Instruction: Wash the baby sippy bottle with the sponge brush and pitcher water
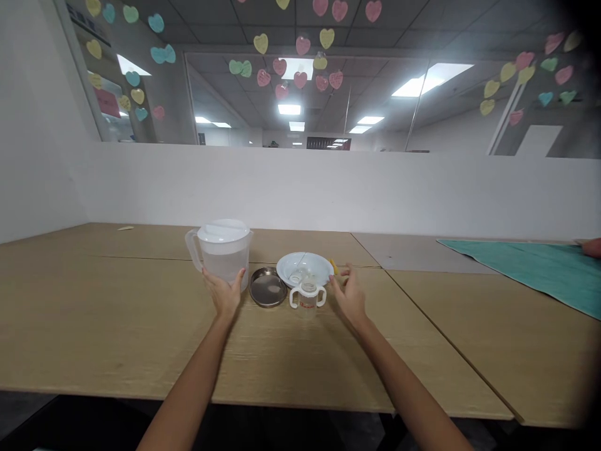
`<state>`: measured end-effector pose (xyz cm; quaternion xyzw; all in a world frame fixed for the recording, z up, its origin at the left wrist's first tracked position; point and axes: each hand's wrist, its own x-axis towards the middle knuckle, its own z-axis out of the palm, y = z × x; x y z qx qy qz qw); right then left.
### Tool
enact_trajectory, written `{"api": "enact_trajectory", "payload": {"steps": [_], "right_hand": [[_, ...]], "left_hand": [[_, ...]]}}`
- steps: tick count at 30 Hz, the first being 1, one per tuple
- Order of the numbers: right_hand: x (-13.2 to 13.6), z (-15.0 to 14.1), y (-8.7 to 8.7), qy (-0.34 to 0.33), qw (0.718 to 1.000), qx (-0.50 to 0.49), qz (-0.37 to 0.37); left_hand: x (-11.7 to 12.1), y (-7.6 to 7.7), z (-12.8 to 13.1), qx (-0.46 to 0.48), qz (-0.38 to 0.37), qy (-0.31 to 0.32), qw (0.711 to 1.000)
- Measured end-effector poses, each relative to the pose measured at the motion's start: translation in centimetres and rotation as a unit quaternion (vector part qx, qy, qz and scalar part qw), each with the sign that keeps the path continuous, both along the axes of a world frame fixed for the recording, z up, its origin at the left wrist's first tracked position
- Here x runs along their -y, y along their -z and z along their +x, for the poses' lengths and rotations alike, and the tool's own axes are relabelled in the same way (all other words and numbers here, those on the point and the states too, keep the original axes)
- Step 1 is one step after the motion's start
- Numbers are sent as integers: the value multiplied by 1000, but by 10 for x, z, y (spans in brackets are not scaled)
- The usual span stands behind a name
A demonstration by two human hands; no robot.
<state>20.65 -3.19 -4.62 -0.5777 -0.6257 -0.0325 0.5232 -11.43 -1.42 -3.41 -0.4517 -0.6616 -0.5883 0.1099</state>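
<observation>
Plastic pitcher point(229, 257) against left hand point(223, 294), white bowl point(287, 261) beside right hand point(350, 299).

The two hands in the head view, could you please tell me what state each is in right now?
Left hand: open, cupped against the pitcher.
Right hand: open, fingers loosely curled beside the white dish; contact cannot be told.

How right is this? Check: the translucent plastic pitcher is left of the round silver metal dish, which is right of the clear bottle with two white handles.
One side is wrong: the head view shows the round silver metal dish left of the clear bottle with two white handles. The translucent plastic pitcher is left of the dish, as stated.
</observation>
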Motion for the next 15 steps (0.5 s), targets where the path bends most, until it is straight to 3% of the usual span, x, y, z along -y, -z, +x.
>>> {"api": "enact_trajectory", "payload": {"steps": [4, 10, 13, 15], "right_hand": [[-18, 15, 14, 79, 996, -27, -44], [-32, 17, 40, 84, 976, 138, -147], [-32, 13, 41, 75, 971, 157, -165], [-28, 13, 31, 73, 980, 121, -143]], "left_hand": [[-3, 3, -1, 22, 7, 1, 1000], [-5, 2, -3, 27, 17, 24, 999], [0, -10, 3, 70, -8, 27, 997], [15, -18, 13, 96, -12, 9, 995]]}}
